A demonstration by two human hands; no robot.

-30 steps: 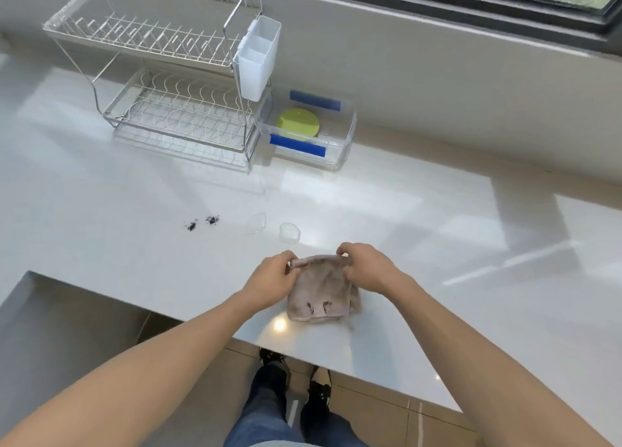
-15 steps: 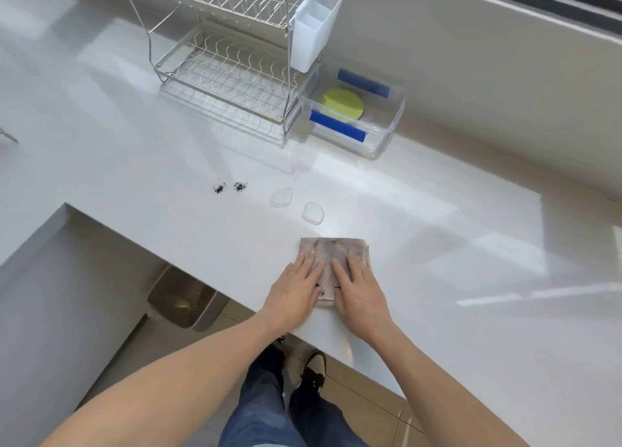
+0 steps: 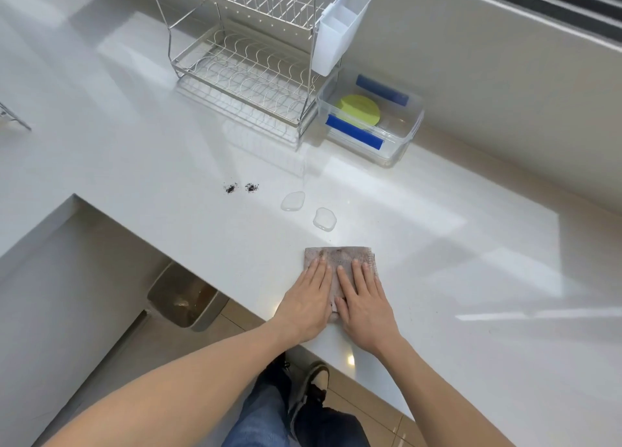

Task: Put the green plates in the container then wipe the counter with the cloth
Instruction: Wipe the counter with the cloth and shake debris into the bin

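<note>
White tabletop, both my hands flat on the cloth.
Green plates already sit in the container; left hand and right hand press with straight fingers; puddles and crumbs remain unwiped.

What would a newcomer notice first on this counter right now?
Both hands, left hand and right hand, press flat on the folded cloth near the counter's front edge. Just beyond lie two water puddles and two dark crumb spots. A green plate sits in the clear container beside the dish rack.
</note>
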